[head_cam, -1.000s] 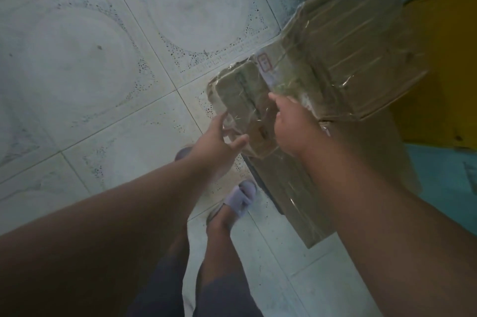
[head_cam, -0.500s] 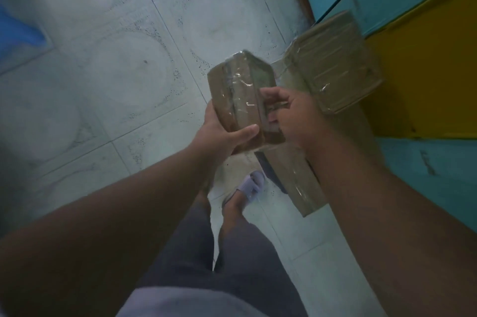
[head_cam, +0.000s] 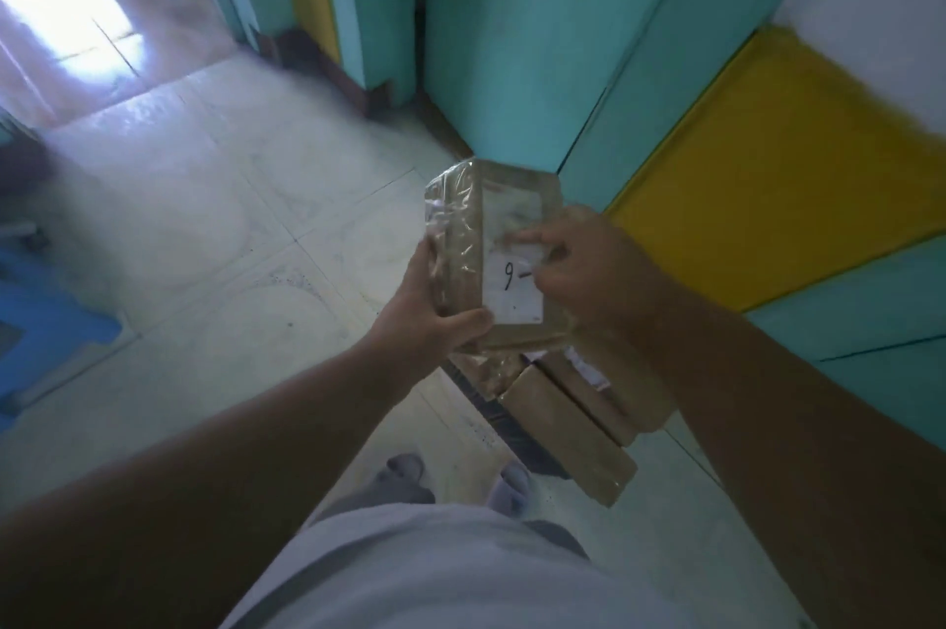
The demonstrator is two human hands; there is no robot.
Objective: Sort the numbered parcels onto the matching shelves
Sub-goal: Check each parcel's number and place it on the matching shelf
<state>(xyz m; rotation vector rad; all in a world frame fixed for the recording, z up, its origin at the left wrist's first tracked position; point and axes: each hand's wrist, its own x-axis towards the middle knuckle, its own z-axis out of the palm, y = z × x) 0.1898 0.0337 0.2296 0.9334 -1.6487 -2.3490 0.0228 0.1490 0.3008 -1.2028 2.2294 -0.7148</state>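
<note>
A small brown parcel (head_cam: 468,239) wrapped in clear tape is held up in front of me, its white label turned toward me and reading "9-". My left hand (head_cam: 427,311) grips its lower left corner, thumb across the front. My right hand (head_cam: 588,270) holds its right side, fingers over part of the label, so the rest of the number is hidden. Below the held parcel, several more brown taped parcels (head_cam: 568,429) lie stacked on the floor by the wall.
A teal wall (head_cam: 507,40) with a yellow panel (head_cam: 778,168) stands close ahead and to the right. Pale floor tiles (head_cam: 230,244) stretch left toward a bright doorway (head_cam: 66,4). Something blue (head_cam: 46,326) sits at the left edge. My slippered feet (head_cam: 455,480) are below.
My view has lifted from the floor toward the wall. The parcel has been turned so its labelled face shows, and my right hand has shifted onto the label side.
</note>
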